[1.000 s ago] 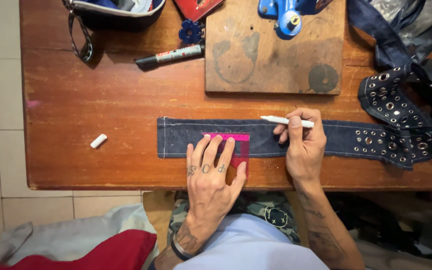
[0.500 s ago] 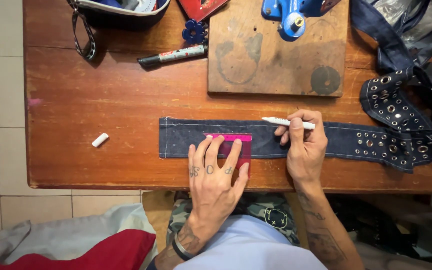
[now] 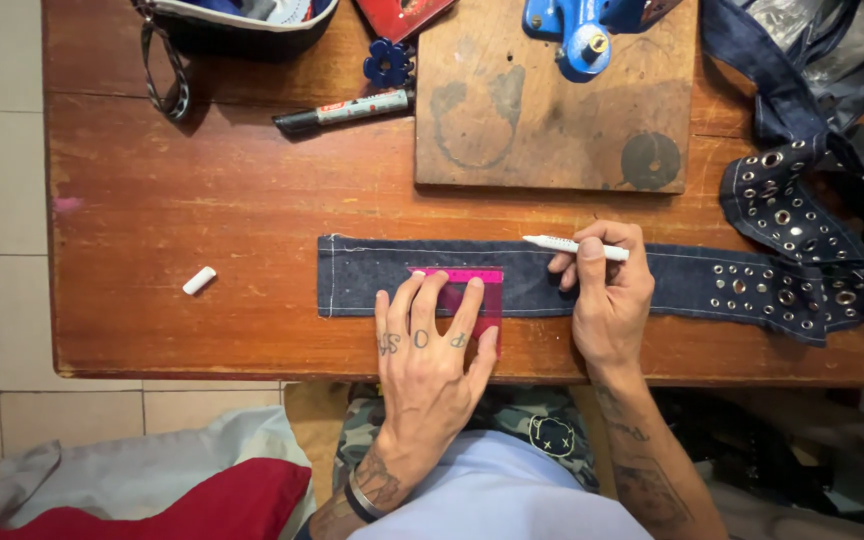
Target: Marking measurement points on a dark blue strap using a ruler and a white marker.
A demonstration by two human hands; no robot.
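Note:
A dark denim strap [image 3: 372,275] lies flat along the front of a wooden table [image 3: 202,200]; its right part carries metal eyelets [image 3: 782,290]. My left hand [image 3: 427,345] presses a pink translucent ruler [image 3: 472,278] flat onto the strap, fingers spread over it. My right hand [image 3: 607,290] holds a white marking pencil [image 3: 557,243] level over the strap's upper edge, tip pointing left, just right of the ruler.
A wooden board [image 3: 542,110] with a blue tool [image 3: 582,30] sits at the back. A black marker [image 3: 342,110], a blue flower piece [image 3: 388,62], a small white chalk piece [image 3: 199,280] and a dark pouch [image 3: 232,20] lie around. More studded denim [image 3: 812,150] piles at the right.
Both hands stay in nearly the same pose; the view has shifted slightly. The pencil remains over the strap's upper edge.

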